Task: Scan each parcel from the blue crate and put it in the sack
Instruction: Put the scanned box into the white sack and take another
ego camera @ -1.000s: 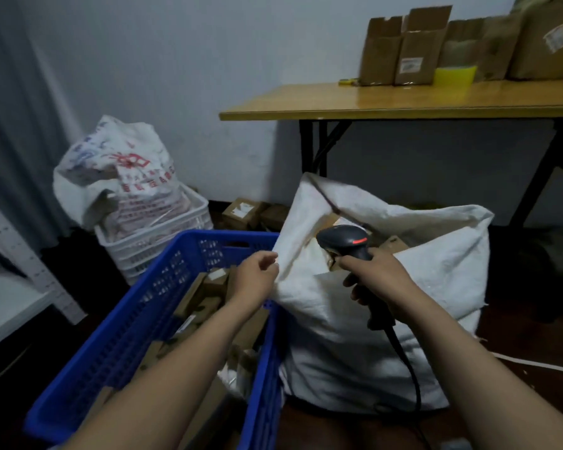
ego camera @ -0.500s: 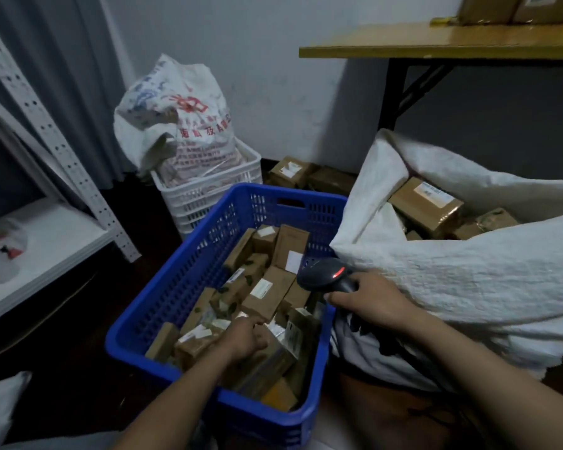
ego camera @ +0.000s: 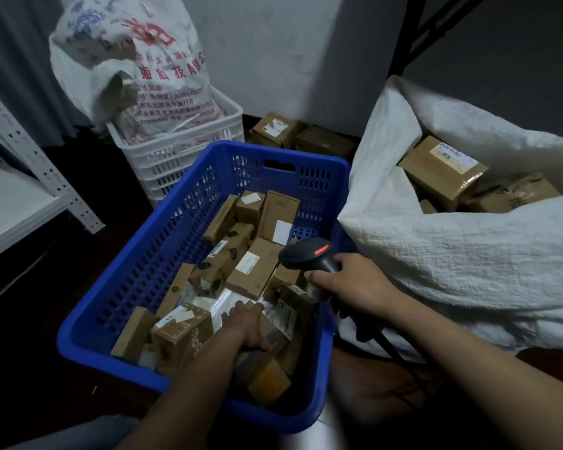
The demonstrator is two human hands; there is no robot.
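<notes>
Left hand (ego camera: 247, 326) down on a parcel (ego camera: 281, 319), crate's 6 o'clock end.
Fingers curl round it inside the blue crate (ego camera: 189, 177); right hand (ego camera: 351, 284) grips the scanner (ego camera: 306, 254), sack (ego camera: 468, 254) at 3 o'clock. Likely light, stiff cardboard, taped faces slick: hold across opposite sides, label up.

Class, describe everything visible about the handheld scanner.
The scanner is dark plastic, its rounded head bearing a lit red strip. The right hand grips its handle, holding it above the right side of the blue crate, head toward the parcels. A black cable trails below the hand.
</notes>
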